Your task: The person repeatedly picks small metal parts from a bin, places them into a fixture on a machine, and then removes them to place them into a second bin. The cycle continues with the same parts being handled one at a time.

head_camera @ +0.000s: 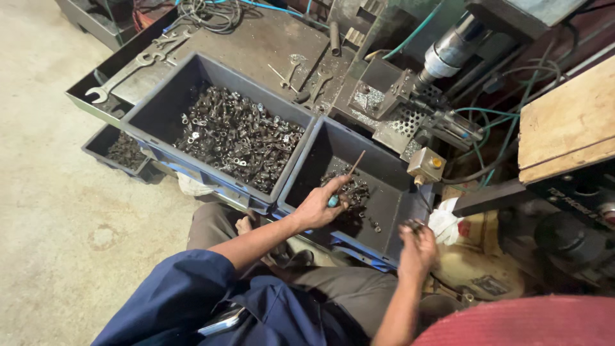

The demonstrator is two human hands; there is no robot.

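two hands (320, 206) (416, 248) work over grey crate (391, 211).

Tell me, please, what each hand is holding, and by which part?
The left hand grips a thin brown rod by its blue lower end. The right hand pinches a small dark metal part at the fingertips; its grip point is unclear.

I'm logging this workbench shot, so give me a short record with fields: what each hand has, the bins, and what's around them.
left hand: grips a thin rod-like tool with a blue handle, over the right grey plastic bin
right hand: pinches a small dark metal part at that bin's right edge
right bin contents: a small pile of dark metal parts
left grey plastic bin: heaped with similar parts
behind: steel spanners on a metal tray, machine with green hoses
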